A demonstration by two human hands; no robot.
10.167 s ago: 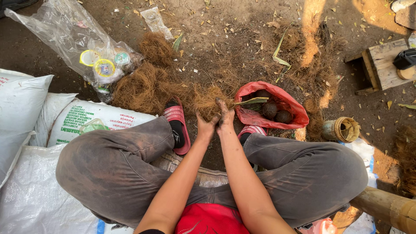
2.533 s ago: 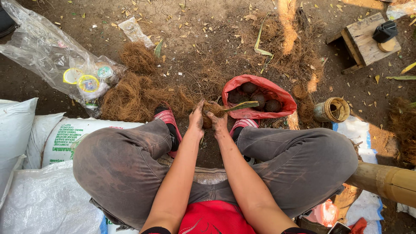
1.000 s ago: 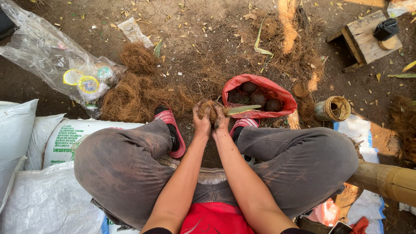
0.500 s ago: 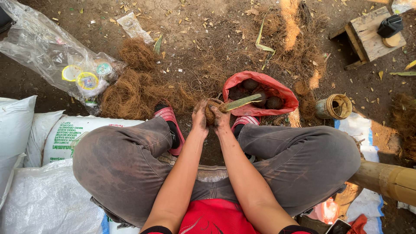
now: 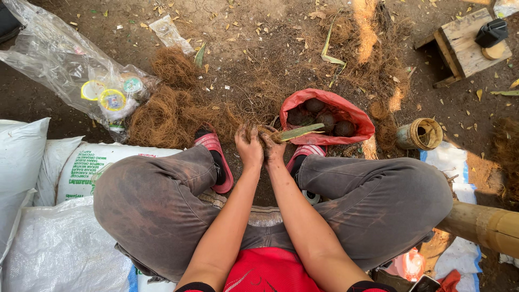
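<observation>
fibre ball: a small brown clump of coconut fibre, pressed between the left hand and the right hand, mostly hidden by the fingers; held low above the dirt ground, between the two sandalled feet.

shoot: a pale green, pointed leaf blade sticking out of the fibre ball toward the right, lying nearly level, its tip over the near rim of the red bag.

left hand: closed around the ball's left side, fingers curled over the top.

right hand: closed around the ball's right side, touching the left hand, the shoot's base at its fingers.
</observation>
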